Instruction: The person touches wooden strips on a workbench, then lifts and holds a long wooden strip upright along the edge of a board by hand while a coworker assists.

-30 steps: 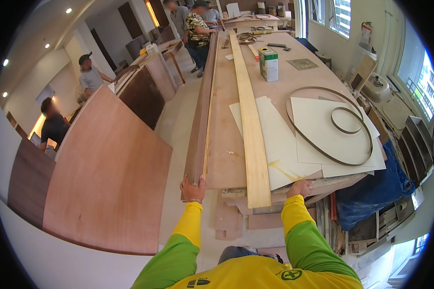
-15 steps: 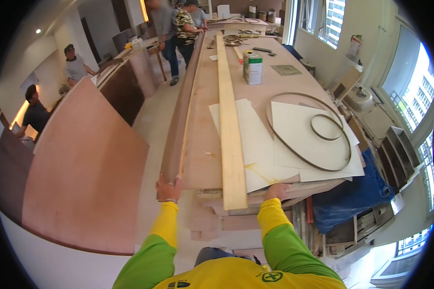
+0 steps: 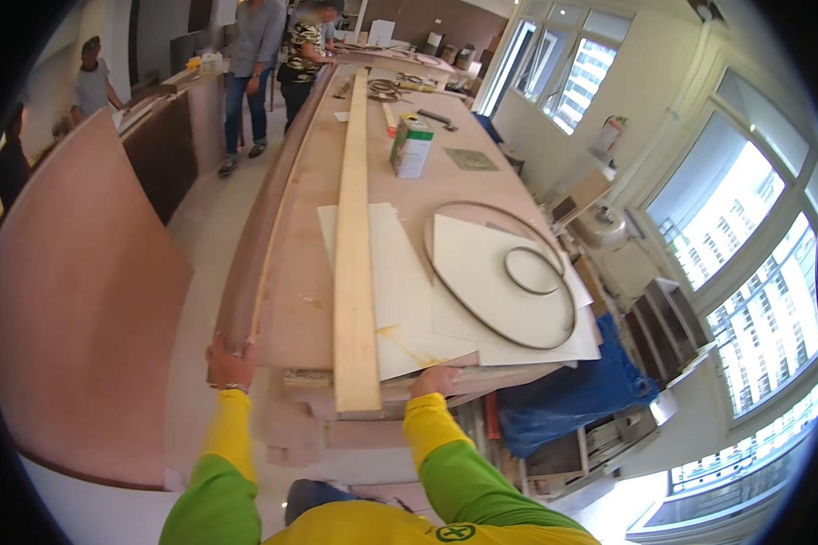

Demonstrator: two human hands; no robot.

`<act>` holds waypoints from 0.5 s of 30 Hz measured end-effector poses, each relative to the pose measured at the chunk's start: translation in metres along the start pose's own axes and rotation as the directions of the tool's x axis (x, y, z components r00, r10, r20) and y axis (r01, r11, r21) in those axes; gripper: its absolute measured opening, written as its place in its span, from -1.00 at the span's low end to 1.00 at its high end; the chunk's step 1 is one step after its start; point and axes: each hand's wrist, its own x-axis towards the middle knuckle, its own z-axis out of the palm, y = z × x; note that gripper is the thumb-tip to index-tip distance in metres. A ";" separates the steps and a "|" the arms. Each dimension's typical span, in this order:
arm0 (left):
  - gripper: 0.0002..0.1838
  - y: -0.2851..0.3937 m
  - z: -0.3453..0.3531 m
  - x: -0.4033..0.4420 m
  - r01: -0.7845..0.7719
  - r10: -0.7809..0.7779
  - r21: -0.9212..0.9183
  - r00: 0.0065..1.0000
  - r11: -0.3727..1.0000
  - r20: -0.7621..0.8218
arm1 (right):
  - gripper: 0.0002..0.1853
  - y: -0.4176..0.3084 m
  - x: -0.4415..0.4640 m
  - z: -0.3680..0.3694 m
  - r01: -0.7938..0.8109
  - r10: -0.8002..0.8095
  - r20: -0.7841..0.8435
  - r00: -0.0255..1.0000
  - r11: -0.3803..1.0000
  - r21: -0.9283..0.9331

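My left hand (image 3: pixel 231 363) is closed around the near end of a long brown panel (image 3: pixel 262 232) that runs along the table's left edge. At the table's near edge, my right hand (image 3: pixel 433 381) grips the rim beside the white sheets (image 3: pixel 404 313); its fingertips are partly hidden. Between my hands, a long pale wooden strip (image 3: pixel 354 272) lies lengthwise and overhangs the near end of the worktable (image 3: pixel 304 313). On the sheets rests a large thin brown hoop (image 3: pixel 575 316), with a smaller coil (image 3: pixel 507 272) inside it.
A green-and-white can (image 3: pixel 412 150) and a square plate (image 3: pixel 471 160) stand farther up the table. Left of it, a large curved plywood sheet (image 3: pixel 73 300) borders the aisle. Blue plastic (image 3: pixel 563 400) hangs at right. A person in jeans (image 3: pixel 250 91) and others are beyond.
My view has turned right, so the table and both hands appear farther left. My hands keep their places on the panel and table edge. The person in jeans has shifted in the aisle.
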 end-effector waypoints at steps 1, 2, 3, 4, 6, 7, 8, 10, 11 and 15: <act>-0.25 0.002 0.001 -0.001 -0.023 0.023 0.037 1.000 0.999 0.006 | -0.29 -0.008 -0.007 -0.006 -0.049 0.048 0.027 0.998 0.998 0.036; -0.25 0.004 -0.001 -0.001 -0.014 0.014 0.002 1.000 1.000 0.004 | -0.30 -0.010 -0.011 -0.008 -0.102 0.097 0.063 0.993 0.992 0.070; -0.25 0.008 -0.006 0.000 0.003 -0.003 -0.021 1.000 1.000 0.005 | -0.29 0.019 0.027 0.021 0.072 -0.072 0.019 0.997 0.997 -0.028; -0.25 0.010 -0.007 -0.001 0.014 -0.014 -0.031 1.000 0.999 0.010 | -0.29 0.017 0.030 0.024 0.084 -0.085 -0.019 0.996 0.995 -0.053; -0.25 0.006 0.001 -0.006 -0.010 0.010 -0.020 1.000 1.000 0.007 | -0.28 0.016 0.022 0.014 0.072 -0.077 -0.053 0.996 0.994 -0.088; -0.26 0.001 0.001 -0.004 -0.033 0.033 -0.002 0.999 0.999 -0.007 | -0.28 0.012 0.018 0.007 0.028 -0.034 -0.069 0.997 0.996 -0.086; -0.25 -0.004 0.004 -0.002 -0.046 0.046 0.016 0.999 0.999 -0.011 | -0.27 0.003 0.008 0.006 -0.022 0.016 -0.079 0.997 0.997 -0.075; -0.24 0.002 -0.001 -0.001 -0.046 0.046 0.011 0.999 0.999 0.005 | -0.27 0.004 0.005 0.012 0.013 -0.022 -0.121 0.992 0.997 -0.070; -0.24 0.012 -0.011 -0.004 -0.031 0.031 -0.009 0.999 0.999 0.028 | -0.27 0.009 0.013 0.015 0.068 -0.084 -0.186 0.979 0.994 -0.089; -0.23 0.015 -0.012 -0.006 0.042 -0.042 0.007 0.999 0.999 0.033 | -0.19 -0.001 0.006 0.005 -0.041 0.025 -0.092 0.995 0.984 -0.172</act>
